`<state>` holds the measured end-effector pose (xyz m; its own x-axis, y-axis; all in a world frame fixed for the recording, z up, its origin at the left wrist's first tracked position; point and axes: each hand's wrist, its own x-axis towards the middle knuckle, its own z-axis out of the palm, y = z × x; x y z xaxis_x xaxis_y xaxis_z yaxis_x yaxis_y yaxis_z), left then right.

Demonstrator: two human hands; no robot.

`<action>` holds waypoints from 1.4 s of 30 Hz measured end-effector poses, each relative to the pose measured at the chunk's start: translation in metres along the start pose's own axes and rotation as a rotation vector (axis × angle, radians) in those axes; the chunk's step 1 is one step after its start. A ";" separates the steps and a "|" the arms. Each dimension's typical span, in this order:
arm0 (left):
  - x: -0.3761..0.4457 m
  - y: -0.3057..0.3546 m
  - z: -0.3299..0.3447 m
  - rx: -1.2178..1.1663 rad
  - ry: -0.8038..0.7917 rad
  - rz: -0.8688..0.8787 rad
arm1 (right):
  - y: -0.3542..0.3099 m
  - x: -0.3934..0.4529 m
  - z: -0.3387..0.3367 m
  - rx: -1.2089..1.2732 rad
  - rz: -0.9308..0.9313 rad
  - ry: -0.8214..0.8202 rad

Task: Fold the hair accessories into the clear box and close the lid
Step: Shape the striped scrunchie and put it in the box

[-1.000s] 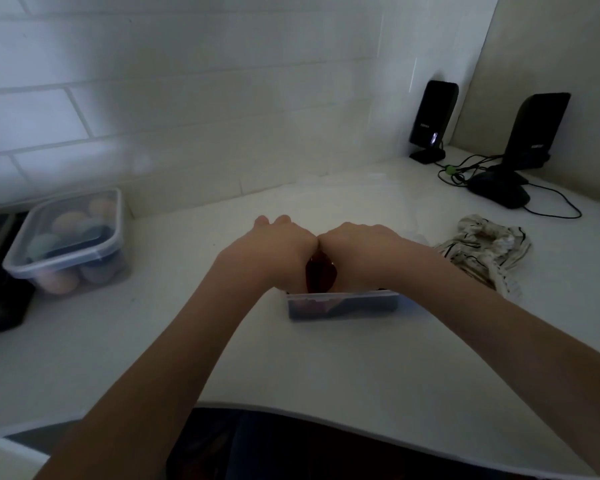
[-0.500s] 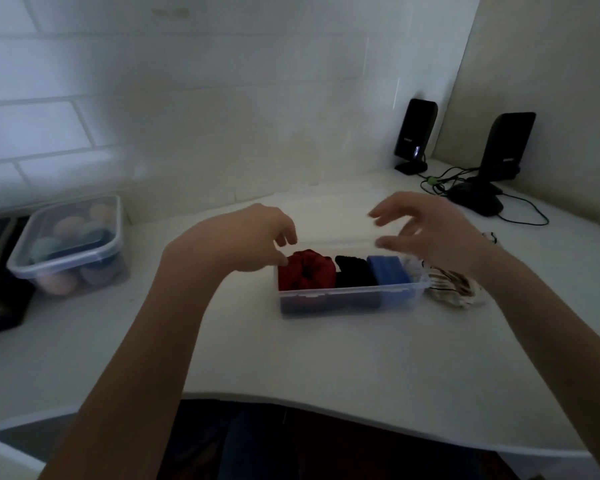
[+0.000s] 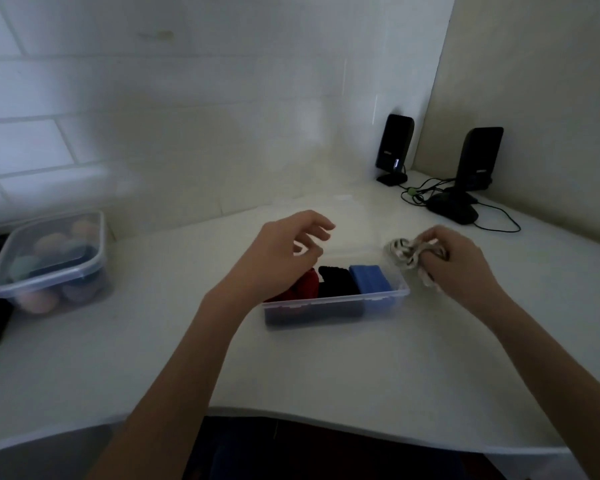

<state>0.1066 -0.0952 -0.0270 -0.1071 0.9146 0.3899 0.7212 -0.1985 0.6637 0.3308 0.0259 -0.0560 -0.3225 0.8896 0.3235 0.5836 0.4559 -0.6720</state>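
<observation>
Two hands are busy here. Your right hand (image 3: pixel 461 263) is closed around a soft white hair tie with dark stripes (image 3: pixel 404 254), bunched up in your fingers so it will be small enough to tuck in. Just to the left of that hand and a bit below it sits the long clear plastic box (image 3: pixel 333 301) on the white counter (image 3: pixel 361 368). Your left hand (image 3: pixel 284 254) hangs over the box's left end with its fingers loose and holding nothing, ready to help fold, I think. Under it lies a red hair tie (image 3: pixel 307 284), then a black one (image 3: pixel 336 280), then a blue one (image 3: pixel 369 278). The space past the blue one looks free. Behind your hands lies what may be the clear flat lid (image 3: pixel 357 220). It is not on yet.
</observation>
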 end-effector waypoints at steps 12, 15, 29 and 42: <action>0.043 0.024 0.032 -0.421 -0.282 -0.039 | -0.074 -0.006 -0.013 0.977 0.113 -0.223; 0.051 0.017 0.030 -0.475 -0.173 -0.118 | -0.067 0.005 -0.012 1.190 0.202 -0.327; 0.050 0.008 0.013 -1.719 0.115 -0.127 | -0.065 -0.004 -0.009 0.452 0.016 -0.485; 0.033 0.020 0.016 -0.377 -0.134 0.095 | -0.066 -0.004 -0.011 0.633 -0.190 -0.411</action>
<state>0.1281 -0.0630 -0.0113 0.0563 0.9187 0.3909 0.4191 -0.3771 0.8259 0.3019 -0.0079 -0.0056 -0.6972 0.6593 0.2813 -0.0060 0.3871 -0.9220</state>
